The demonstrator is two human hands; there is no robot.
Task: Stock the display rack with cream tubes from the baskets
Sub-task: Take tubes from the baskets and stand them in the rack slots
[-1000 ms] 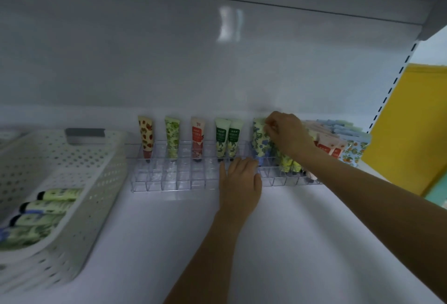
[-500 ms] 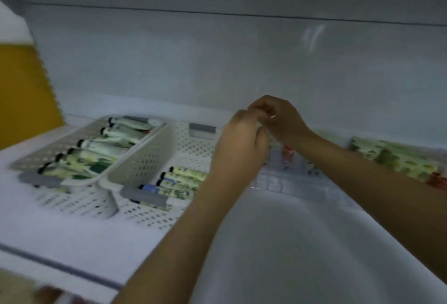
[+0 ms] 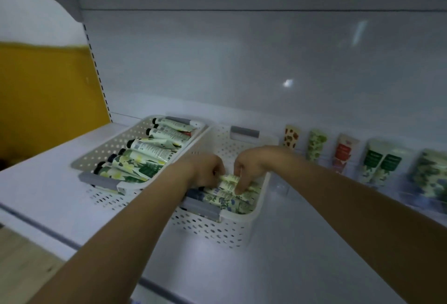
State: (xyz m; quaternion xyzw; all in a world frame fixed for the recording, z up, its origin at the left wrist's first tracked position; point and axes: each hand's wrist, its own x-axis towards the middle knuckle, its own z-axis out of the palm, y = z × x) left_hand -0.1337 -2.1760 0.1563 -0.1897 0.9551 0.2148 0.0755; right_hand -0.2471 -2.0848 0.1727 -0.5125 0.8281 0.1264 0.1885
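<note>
Left hand: The left hand (image 3: 205,170) is down in the right basket (image 3: 210,228). Its fingers are curled round one end of a pale tube (image 3: 229,178).
Right hand: The right hand (image 3: 251,164) is in the same basket, just beside the left hand. Its fingers (image 3: 238,188) point down and touch the tubes there. I cannot tell if it has hold of one.
Pale tube: It lies on top of the pile, between the two hands.
Right basket: It is white with little holes and grey handles, and it sits on the shelf (image 3: 302,243). More cream tubes (image 3: 227,200) lie flat in its near end.
Left basket: The left basket (image 3: 108,148) sits just beside the right one. A row of black-capped tubes (image 3: 150,153) lies in it.
Display rack: The clear display rack (image 3: 280,186) is at the back of the shelf, to the right of the baskets. Tubes stand up in it: a spotted tube (image 3: 291,135), a green tube (image 3: 316,144), a red tube (image 3: 343,151), two dark green ones and some flowery ones. This part is blurry.
Yellow wall: The yellow wall (image 3: 48,90) is to the left of the shelf.
</note>
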